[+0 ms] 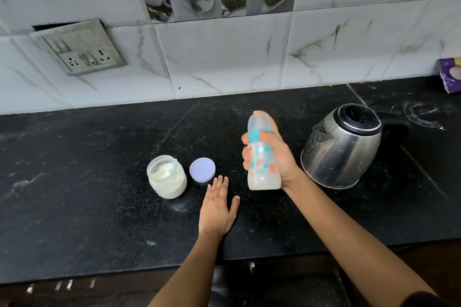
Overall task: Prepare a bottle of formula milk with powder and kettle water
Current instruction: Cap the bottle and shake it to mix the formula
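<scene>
Black stone counter (99, 182), speckled and dusted with white. Marble-look wall tiles (224, 57) behind, with a grimy socket plate (79, 47) set in them.

Grip: the bottle (262, 164) is held upright in the right hand (283, 157). The fingers are wrapped round its upper body, and the thumb is laid just under the teal collar. It appears to be lifted clear of the counter, though this cannot be confirmed. The left hand (217, 209) is laid flat on the counter below and left of the grip, fingers straight and together, nothing held.

Risks, as judged:
- If the bottle is shaken with a loosely screwed collar, a leak at the collar is likely. Tightness cannot be read from here.
- If the water is hot, a scald is possible should anything escape.
- The open jar (167, 177), left of the grip, could be knocked over by the flat hand close beside it, and powder spilled.
- The kettle (341, 144), just right of the grip and near the wrist, could be bumped.

Containers:
- Bottle: capped, cloudy white liquid in the lower part.
- Jar: uncapped, well filled with off-white powder. Its lilac lid (202, 170) is set down between jar and grip.
- Kettle: lid closed, contents hidden.
</scene>
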